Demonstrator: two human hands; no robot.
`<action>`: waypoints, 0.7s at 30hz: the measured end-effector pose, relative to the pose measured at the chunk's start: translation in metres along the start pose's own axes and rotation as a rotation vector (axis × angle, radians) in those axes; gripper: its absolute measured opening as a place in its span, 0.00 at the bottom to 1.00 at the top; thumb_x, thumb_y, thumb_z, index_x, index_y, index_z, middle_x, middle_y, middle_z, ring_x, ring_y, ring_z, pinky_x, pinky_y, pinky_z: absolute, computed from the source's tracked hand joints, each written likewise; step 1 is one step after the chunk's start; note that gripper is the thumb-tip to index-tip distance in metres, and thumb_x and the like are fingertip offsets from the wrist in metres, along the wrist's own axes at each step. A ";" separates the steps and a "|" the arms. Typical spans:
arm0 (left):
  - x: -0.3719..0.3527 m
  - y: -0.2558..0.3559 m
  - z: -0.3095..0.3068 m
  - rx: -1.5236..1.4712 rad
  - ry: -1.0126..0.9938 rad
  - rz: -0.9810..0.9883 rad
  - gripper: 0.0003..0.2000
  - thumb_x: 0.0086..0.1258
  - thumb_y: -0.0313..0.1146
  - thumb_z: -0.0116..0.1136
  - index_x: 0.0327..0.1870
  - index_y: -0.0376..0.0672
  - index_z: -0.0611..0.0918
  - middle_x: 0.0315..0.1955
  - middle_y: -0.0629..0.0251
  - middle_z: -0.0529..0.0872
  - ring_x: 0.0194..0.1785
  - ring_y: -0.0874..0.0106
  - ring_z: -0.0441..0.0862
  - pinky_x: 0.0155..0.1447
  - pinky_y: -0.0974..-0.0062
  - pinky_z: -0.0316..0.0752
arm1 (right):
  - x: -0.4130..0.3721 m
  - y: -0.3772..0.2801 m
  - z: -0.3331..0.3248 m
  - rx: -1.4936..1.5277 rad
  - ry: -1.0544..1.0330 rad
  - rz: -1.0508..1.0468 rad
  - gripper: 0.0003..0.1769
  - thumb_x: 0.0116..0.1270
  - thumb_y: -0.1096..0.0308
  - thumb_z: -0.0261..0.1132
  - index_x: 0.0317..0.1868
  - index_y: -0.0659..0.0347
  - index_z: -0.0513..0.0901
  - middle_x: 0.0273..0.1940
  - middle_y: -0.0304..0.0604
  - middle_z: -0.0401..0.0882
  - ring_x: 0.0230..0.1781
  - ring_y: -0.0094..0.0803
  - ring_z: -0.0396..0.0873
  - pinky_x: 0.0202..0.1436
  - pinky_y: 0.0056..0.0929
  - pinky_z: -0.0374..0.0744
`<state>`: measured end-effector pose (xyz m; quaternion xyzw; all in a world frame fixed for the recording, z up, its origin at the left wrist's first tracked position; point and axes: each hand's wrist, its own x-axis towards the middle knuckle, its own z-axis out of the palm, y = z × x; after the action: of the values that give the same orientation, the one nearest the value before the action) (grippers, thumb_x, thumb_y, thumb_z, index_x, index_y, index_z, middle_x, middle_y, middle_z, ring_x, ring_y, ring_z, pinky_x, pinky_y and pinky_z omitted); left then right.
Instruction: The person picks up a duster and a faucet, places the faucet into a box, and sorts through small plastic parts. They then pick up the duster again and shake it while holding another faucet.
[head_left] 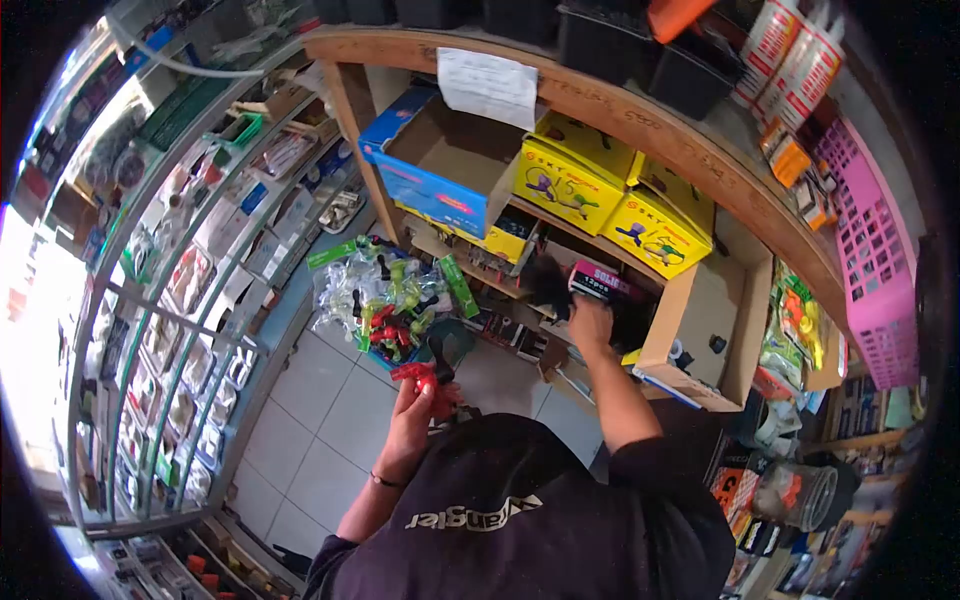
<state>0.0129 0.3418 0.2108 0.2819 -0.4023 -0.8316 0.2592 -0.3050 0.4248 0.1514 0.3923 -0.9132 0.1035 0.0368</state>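
- Shelf (pixel 600 100) packed tight: our right hand (pixel 590 322) grips the pink box (pixel 603 283); tugging may spill neighbours.
- Left hand (pixel 412 405) clasps red piece (pixel 415 373); could drop.

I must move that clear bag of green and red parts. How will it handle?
The bag probably sags: thin clear film, loosely filled. Small plastic parts, like the red piece in the left hand, suggest it is light. Glossy film may slip.
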 end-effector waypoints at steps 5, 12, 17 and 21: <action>0.019 -0.023 -0.006 0.047 0.160 0.053 0.18 0.70 0.35 0.42 0.59 0.44 0.60 0.41 0.61 0.78 0.43 0.72 0.76 0.44 0.74 0.70 | -0.053 -0.072 -0.055 0.397 -0.127 -0.262 0.12 0.59 0.63 0.58 0.40 0.60 0.77 0.31 0.53 0.78 0.31 0.52 0.76 0.34 0.44 0.75; 0.021 -0.023 0.027 0.099 0.127 0.198 0.15 0.68 0.38 0.48 0.53 0.42 0.69 0.45 0.67 0.74 0.44 0.76 0.71 0.49 0.76 0.68 | -0.112 -0.132 -0.070 0.934 -0.387 -0.431 0.14 0.61 0.62 0.58 0.40 0.65 0.76 0.32 0.58 0.76 0.32 0.57 0.74 0.35 0.45 0.73; 0.033 -0.029 0.019 -0.008 0.319 0.153 0.14 0.68 0.41 0.48 0.47 0.41 0.73 0.38 0.68 0.77 0.40 0.76 0.74 0.45 0.77 0.70 | -0.100 -0.108 -0.082 0.665 -0.550 -0.508 0.24 0.58 0.53 0.61 0.46 0.66 0.74 0.36 0.57 0.77 0.38 0.54 0.74 0.41 0.44 0.73; 0.043 -0.003 0.005 -0.365 0.483 0.306 0.15 0.66 0.46 0.50 0.42 0.43 0.76 0.33 0.67 0.79 0.36 0.74 0.77 0.43 0.74 0.74 | -0.094 -0.057 -0.063 0.560 -0.596 -0.504 0.34 0.55 0.47 0.62 0.54 0.64 0.69 0.46 0.57 0.75 0.47 0.47 0.74 0.49 0.38 0.73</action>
<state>-0.0214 0.3175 0.2001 0.3561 -0.2116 -0.7505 0.5149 -0.1999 0.4674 0.2081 0.6089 -0.6974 0.2165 -0.3099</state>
